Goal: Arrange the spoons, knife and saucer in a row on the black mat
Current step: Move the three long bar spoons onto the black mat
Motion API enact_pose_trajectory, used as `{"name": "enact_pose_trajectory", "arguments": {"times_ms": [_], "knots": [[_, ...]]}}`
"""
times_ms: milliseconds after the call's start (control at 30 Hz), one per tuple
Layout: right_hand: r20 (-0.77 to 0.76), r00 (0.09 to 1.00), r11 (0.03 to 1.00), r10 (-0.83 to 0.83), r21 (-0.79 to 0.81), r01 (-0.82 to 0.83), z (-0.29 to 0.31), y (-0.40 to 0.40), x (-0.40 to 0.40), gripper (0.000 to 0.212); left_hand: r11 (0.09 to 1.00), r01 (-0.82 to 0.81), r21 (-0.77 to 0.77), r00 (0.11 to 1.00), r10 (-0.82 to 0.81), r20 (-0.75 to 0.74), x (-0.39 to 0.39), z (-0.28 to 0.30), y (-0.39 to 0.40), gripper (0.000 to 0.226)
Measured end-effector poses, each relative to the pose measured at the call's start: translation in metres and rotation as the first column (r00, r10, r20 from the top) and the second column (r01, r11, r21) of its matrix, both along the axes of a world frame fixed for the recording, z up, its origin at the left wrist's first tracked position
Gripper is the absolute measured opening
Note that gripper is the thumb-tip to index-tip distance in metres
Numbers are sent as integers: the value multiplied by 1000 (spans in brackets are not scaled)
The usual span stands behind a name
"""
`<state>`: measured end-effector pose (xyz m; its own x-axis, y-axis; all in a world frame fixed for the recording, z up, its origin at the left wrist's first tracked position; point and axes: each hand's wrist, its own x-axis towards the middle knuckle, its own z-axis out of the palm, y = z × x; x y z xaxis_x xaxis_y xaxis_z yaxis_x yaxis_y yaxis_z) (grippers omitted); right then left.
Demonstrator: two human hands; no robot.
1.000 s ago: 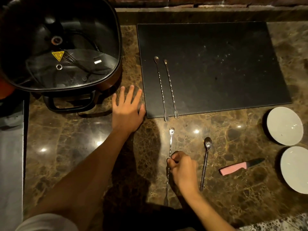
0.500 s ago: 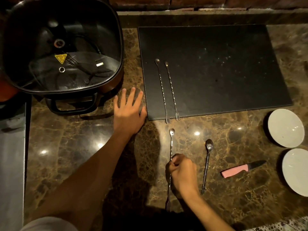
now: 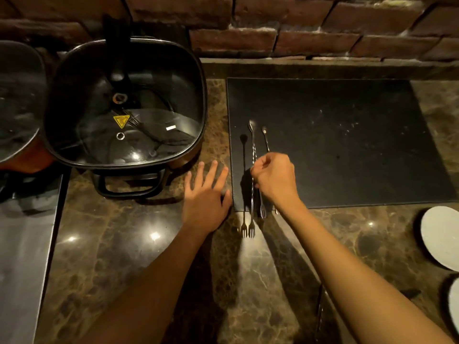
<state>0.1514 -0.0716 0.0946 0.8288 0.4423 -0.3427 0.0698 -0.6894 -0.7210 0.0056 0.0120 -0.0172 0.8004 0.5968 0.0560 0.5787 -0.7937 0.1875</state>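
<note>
Your right hand (image 3: 273,177) pinches the long twisted spoon (image 3: 253,155) at mid-shaft between thumb and curled fingers. Your left hand (image 3: 206,194) lies flat on the counter (image 3: 248,269) with the fingers spread and the thumb against the mat's (image 3: 347,145) front left corner.

A moment ago that spoon lay on the counter in front of the mat, with your hand just closing on it. Now it is lifted and carried forward over the mat's left side. Its bowl points to the back, and its forked end hangs out past the front edge. The dark streak just to its left looks like its shadow, so I judge it is not yet set down.

It overlaps the two placed spoons (image 3: 265,140), whose forked ends show at the front edge beside your wrist. I cannot tell which side of them it will land on.

Still off the mat are the saucers (image 3: 439,237) at the counter's right edge and the short spoon (image 3: 320,314) under your forearm. The knife is mostly hidden.
</note>
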Motion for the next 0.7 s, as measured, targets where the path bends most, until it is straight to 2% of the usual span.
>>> {"name": "enact_pose_trajectory", "arguments": {"times_ms": [333,700], "knots": [[67,992,975,104,-201,-89,-34,56,21,15,998,6,-67,1000,-7,-12,-1,3,0,62],[180,970,960,162,-258,-112,-43,58,17,12,999,20,-46,1000,-20,-1,-1,2,1,60]]}}
